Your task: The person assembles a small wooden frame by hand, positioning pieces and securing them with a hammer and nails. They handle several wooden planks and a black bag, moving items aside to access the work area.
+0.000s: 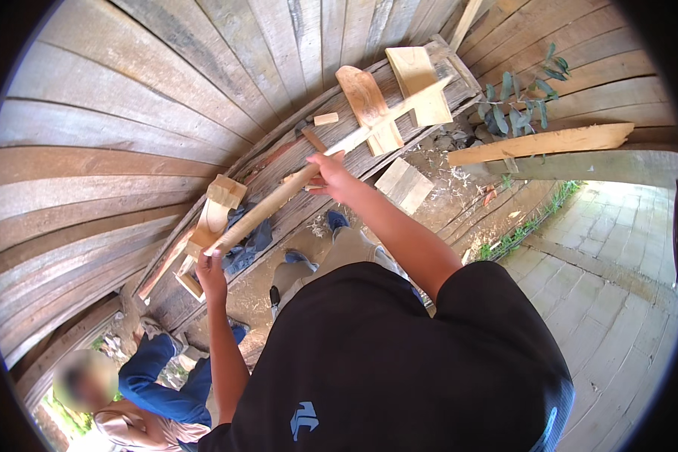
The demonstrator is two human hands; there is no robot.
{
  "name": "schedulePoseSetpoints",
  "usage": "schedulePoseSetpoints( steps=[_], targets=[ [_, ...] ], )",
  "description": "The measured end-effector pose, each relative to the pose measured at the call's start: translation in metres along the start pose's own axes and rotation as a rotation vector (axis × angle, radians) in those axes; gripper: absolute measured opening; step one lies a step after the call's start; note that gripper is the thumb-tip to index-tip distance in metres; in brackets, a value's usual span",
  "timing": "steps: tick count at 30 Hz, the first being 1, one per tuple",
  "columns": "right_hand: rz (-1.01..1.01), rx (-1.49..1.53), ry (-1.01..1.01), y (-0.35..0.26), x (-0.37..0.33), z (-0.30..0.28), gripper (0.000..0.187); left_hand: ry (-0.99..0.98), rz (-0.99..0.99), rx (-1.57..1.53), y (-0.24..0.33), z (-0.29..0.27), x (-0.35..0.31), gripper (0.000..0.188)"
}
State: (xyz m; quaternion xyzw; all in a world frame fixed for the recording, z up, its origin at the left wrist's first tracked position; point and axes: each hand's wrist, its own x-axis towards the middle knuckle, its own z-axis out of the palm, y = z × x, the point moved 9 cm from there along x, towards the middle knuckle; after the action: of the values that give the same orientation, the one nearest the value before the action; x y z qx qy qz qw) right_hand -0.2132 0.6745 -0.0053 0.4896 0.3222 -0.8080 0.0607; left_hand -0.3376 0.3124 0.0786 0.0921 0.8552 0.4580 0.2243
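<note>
Over the worktop (297, 205), we hold a wooden pole (276, 200) slanting from nine o'clock to one, left hand (212, 270) pinching its lower end, right hand (331, 178) clasping mid-length.

The pole (267, 211) is pale tan, the curved board (360, 87) orange-brown with darker grain, the wide board (414, 66) creamy yellow; the black shirt (414, 339) bears a blue mark (303, 420), the wearer's trousers (345, 247) are beige, leaves (500, 119) grey-green, wall planks (128, 113) streaked grey and brown
</note>
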Motion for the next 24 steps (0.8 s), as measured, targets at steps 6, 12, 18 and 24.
schedulePoseSetpoints(
  steps=[6,12,18,24],
  targets=[
    [-0.04,0.071,0.318,0.005,-0.005,-0.027,0.097,0.155,-0.09,-0.178,0.032,0.016,0.009,0.037],
    [-0.11,0.089,0.245,0.039,0.045,-0.063,0.046,0.099,-0.164,-0.167,0.029,0.023,0.012,0.04],
    [-0.054,0.213,0.114,0.041,0.044,-0.066,0.023,0.097,-0.221,-0.2,0.012,0.022,0.002,0.041],
    [-0.364,0.735,-0.024,0.035,0.038,-0.062,0.022,-0.105,-0.3,-0.322,-0.004,0.049,-0.014,0.034]
  ],
)
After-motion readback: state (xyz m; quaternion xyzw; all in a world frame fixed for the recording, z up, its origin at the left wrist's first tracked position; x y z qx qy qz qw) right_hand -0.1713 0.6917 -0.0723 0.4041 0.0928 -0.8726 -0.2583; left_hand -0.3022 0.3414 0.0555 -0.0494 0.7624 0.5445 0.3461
